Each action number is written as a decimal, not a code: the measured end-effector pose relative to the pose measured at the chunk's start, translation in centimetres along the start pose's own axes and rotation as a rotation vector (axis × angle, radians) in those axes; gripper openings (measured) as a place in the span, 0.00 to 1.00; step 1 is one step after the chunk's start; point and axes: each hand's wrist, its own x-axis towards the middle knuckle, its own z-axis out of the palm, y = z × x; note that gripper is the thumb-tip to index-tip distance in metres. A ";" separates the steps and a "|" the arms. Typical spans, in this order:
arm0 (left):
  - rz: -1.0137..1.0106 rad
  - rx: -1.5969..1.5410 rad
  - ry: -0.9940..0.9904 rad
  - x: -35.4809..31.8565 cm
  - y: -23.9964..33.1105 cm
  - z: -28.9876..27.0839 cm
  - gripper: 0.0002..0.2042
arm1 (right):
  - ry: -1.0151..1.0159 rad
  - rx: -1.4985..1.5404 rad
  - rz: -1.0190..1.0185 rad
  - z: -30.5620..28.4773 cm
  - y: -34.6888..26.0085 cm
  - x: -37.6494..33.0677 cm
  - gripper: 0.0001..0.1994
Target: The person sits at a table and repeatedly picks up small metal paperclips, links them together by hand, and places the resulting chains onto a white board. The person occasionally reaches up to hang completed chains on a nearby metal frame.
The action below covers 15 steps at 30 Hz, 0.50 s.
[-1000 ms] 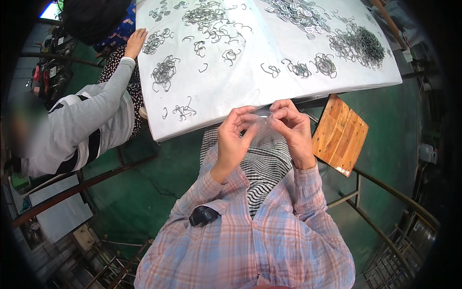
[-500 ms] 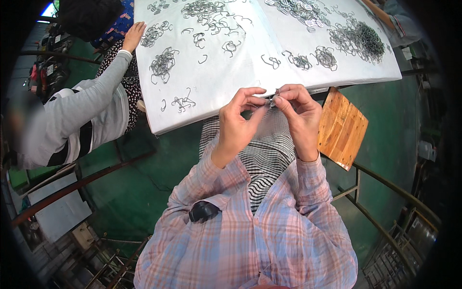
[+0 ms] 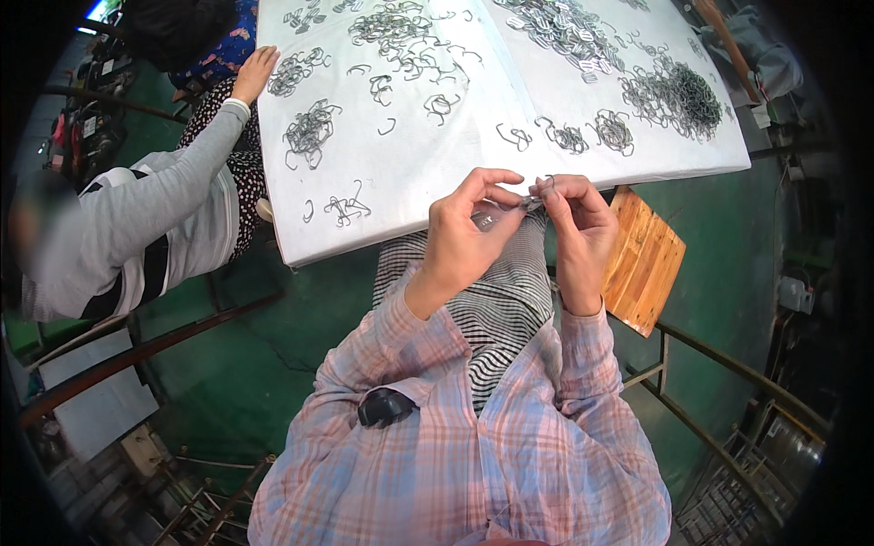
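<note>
Over my lap, close to the table's front edge, my two hands meet at the fingertips. My left hand (image 3: 466,238) is closed, thumb and fingers pinching a small shiny metal piece (image 3: 532,204); its exact shape is mostly hidden. My right hand (image 3: 583,227) pinches a thin bent metal wire hook (image 3: 550,180), whose curved end sticks up above the thumb. The two pieces touch or nearly touch; I cannot tell if they are joined. On the white-covered table (image 3: 401,187) ahead lie loose C-shaped wire hooks (image 3: 514,136) and small heaps of them (image 3: 614,133).
Farther back are a heap of flat slotted metal pieces (image 3: 574,41) and a dense wire heap (image 3: 687,100). At left a co-worker's hand (image 3: 257,75) rests on the table edge. A wooden stool (image 3: 645,262) stands at right, near a metal rail (image 3: 719,359).
Both hands have shifted slightly right and down in the picture, still pinched together. The curved wire end now shows above my right thumb. The view has shifted a little.
</note>
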 end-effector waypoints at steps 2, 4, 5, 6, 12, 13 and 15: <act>0.066 0.014 -0.026 0.4 0.0 -0.1 0.17 | -0.016 -0.017 -0.032 0.1 -0.9 0.1 0.02; 0.129 0.045 -0.049 0.9 0.4 -0.6 0.19 | -0.012 -0.063 -0.095 0.0 -2.0 0.2 0.02; 0.159 0.058 -0.059 1.0 0.7 -1.0 0.19 | -0.011 -0.088 -0.126 0.1 -2.9 0.3 0.02; 0.171 0.033 -0.034 1.4 0.6 -1.4 0.20 | -0.012 -0.113 -0.152 -0.1 -4.0 0.5 0.02; 0.132 0.045 0.078 2.8 -0.2 -4.2 0.16 | -0.044 -0.306 -0.423 -2.1 -10.6 2.6 0.04; 0.124 0.051 0.074 3.0 -0.3 -4.3 0.15 | -0.066 -0.353 -0.463 -2.8 -12.2 2.9 0.05; 0.114 0.081 0.089 3.1 -0.5 -5.0 0.13 | -0.136 -0.420 -0.552 -3.9 -15.1 3.6 0.08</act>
